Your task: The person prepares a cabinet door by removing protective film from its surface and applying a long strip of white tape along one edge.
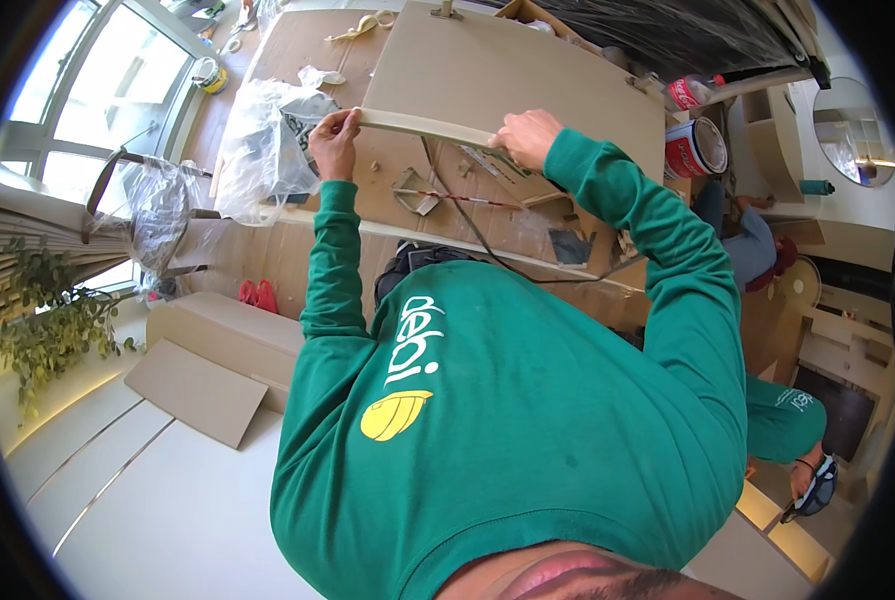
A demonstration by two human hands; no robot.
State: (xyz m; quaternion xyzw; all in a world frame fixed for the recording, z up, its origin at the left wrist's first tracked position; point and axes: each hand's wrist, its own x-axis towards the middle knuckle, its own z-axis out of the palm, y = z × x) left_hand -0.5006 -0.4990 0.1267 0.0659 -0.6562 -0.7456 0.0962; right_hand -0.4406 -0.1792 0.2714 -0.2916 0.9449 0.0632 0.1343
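Observation:
A large beige-grey board (528, 75) lies on the work table. Along its near edge runs a narrow beige strip (423, 124). My left hand (336, 143) pinches the strip's left end at the board's corner, thumb and fingers closed. Further right, my right hand (530, 138) is closed at the same edge, its fingers curled round the strip; its fingertips are partly hidden. Just below the strip, a red-and-white striped rod (463, 198) lies on the cardboard table cover (368, 210).
Clear plastic sheeting (258, 150) lies left of the board. At the right stand a red-labelled bucket (696, 150) and a bottle (690, 92). A dark cable (468, 222) crosses the table. Two other people are at the right, one in a green sleeve (783, 420). A plastic-wrapped chair (158, 215) stands left.

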